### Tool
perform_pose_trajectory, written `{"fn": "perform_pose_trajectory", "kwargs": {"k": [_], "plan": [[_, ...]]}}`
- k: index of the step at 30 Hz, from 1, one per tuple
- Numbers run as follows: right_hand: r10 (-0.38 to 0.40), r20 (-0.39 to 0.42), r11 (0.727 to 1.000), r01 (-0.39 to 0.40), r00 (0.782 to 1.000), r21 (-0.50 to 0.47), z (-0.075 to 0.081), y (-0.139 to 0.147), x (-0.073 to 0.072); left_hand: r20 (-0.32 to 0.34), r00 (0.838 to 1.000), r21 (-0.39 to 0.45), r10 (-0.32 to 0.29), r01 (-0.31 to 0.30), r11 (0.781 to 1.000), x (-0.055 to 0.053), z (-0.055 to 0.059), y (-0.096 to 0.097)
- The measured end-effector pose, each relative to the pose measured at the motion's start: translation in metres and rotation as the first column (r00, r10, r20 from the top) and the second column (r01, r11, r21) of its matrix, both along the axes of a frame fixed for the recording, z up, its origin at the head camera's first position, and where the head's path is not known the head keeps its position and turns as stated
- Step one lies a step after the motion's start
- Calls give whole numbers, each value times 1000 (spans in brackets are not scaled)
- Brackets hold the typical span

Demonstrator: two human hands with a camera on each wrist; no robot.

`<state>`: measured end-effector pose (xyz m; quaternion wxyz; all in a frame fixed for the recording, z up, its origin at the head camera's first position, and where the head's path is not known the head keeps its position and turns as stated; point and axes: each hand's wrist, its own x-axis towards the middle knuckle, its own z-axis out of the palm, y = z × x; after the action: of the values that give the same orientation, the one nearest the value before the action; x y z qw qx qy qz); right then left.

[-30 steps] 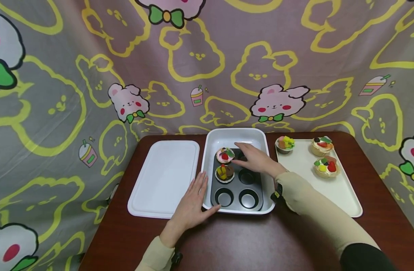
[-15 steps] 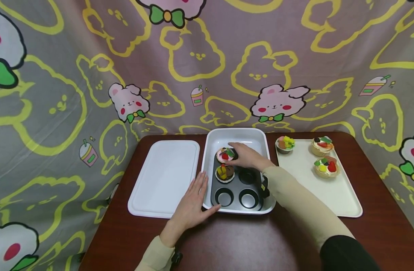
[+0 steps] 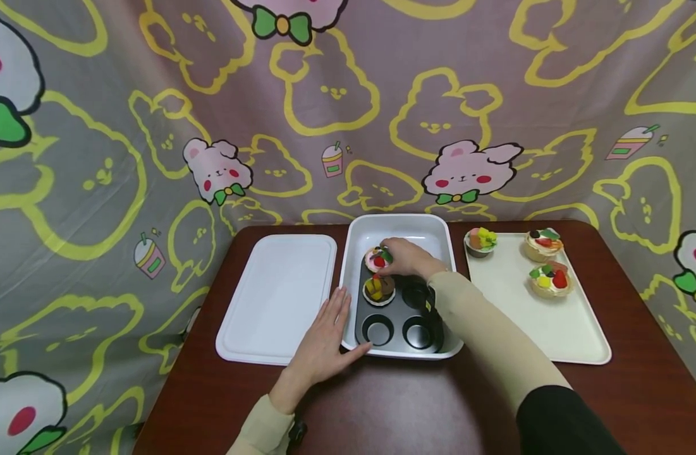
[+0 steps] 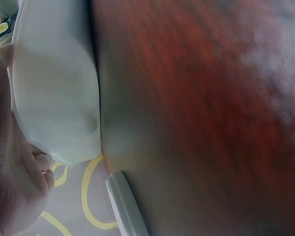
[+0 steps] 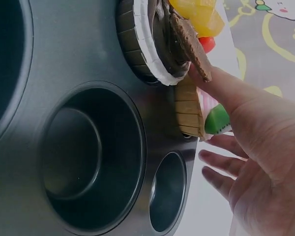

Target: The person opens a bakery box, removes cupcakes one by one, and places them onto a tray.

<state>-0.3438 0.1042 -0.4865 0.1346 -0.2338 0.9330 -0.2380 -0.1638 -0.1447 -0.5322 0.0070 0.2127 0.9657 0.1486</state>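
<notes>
In the head view my right hand [image 3: 407,257] reaches into the white tub [image 3: 451,328], its thumb and fingers about a pink-cream toy fruit tart [image 3: 376,258]. This tart sits in a back-left cup of the dark muffin tin [image 3: 397,338]. The right wrist view has the right thumb against the tart's side, partly hidden by a chocolate tart [image 5: 160,44] with yellow fruit pieces; the other fingers are near its base. With fingers spread, my left hand [image 3: 323,335] rests along the tub's front-left corner. The left wrist view shows it beside the tub wall [image 4: 56,88].
A white lid-like tray [image 3: 276,297] lies to the left. On the cream tray [image 3: 512,322] at right stand two fruit tarts, one with a big red berry [image 3: 550,280], and a cupcake [image 3: 480,242]. A patterned curtain [image 3: 348,95] hangs behind the brown table [image 3: 416,404].
My right hand has moved left and closed in around the pink-cream tart. The left hand stays at the tub's corner.
</notes>
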Motion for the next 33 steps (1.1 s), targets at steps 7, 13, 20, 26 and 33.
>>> {"fn": "perform_pose_trajectory", "kwargs": {"k": [7, 13, 20, 26, 33], "plan": [[-42, 34, 999, 43, 999, -18, -3, -1, -2, -17, 1000, -4, -10, 10, 1000, -1, 0, -1], [-47, 42, 998, 48, 998, -32, -9, -3, -4, -10, 1000, -2, -11, 11, 1000, 0, 0, -1], [-60, 25, 998, 60, 998, -24, -10, -4, -2, -28, 999, 10, -15, 15, 1000, 1, 1, -2], [-66, -5, 998, 66, 998, -13, -13, -5, -3, -10, 1000, 5, -7, 7, 1000, 0, -1, -2], [-77, -19, 997, 77, 997, -32, -16, -5, -4, -3, 1000, -6, -6, 6, 1000, 0, -1, -2]]}}
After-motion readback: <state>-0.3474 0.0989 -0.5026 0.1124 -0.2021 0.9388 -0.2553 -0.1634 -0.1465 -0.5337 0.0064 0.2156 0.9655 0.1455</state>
